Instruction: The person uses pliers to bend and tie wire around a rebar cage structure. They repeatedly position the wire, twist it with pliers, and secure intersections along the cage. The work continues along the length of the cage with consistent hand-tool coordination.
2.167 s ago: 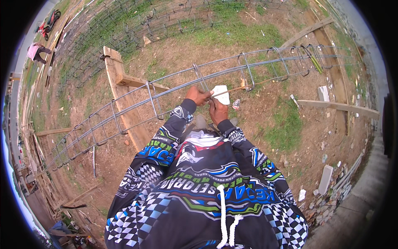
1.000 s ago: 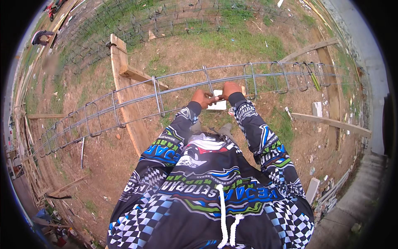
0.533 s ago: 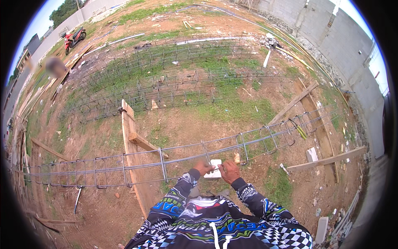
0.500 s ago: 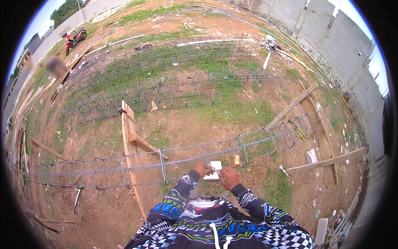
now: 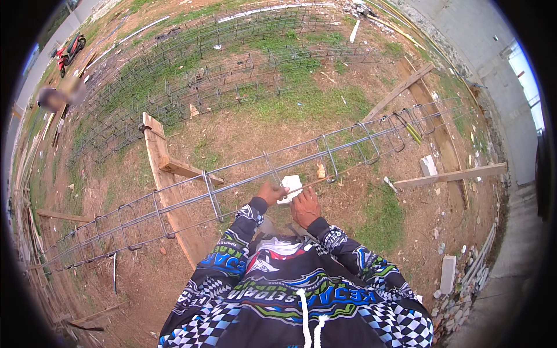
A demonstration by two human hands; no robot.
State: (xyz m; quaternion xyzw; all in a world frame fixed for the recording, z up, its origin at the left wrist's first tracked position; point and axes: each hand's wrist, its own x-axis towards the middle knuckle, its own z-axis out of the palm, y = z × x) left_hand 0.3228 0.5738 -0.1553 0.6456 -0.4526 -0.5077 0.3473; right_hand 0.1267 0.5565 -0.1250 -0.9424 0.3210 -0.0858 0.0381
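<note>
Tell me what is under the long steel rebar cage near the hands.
Under the rebar cage a wooden plank lies across on bare dirt. The left hand and right hand cover the ground below them.

Two hands — the left hand (image 5: 270,192) and the right hand (image 5: 305,206) — meet at one long rebar cage (image 5: 243,184) lying across the dirt. One white block (image 5: 290,188) sits between them. Two wooden planks (image 5: 164,174) cross under the cage. Farther back lie more rebar cages (image 5: 220,64) — their number cannot be told. One red motorbike (image 5: 68,49) stands at the far edge.
</note>
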